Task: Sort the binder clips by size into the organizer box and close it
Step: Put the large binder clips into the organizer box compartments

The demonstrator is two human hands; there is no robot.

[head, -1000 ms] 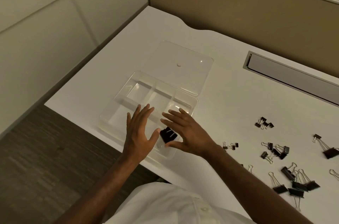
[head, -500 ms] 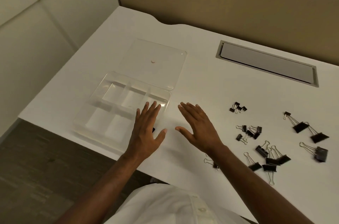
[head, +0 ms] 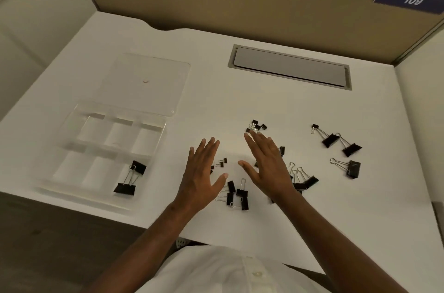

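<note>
black binder clips [head: 236,193] lay scattered under both spread, empty hands, left hand [head: 203,172] and right hand [head: 266,165]; two large ones sat in the clear organizer box [head: 72,139]. best pinch matching sizes together.

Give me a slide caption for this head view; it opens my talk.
Both open hands, left hand and right hand, hover over loose binder clips beside the open organizer box.

Organizer box [head: 72,139]: clear plastic, glossy, smooth; lid [head: 153,76] same clear plastic w/ faint sheen. Binder clips [head: 236,193]: matt black bodies, prob. metal, w/ shiny silver wire handles. Tabletop [head: 312,220]: white, smooth, matt. Cable hatch [head: 289,67]: grey, smooth, satin finish. Partition [head: 240,4]: tan, looks like cloth, matt. Shirt [head: 228,273]: white cloth.
</note>
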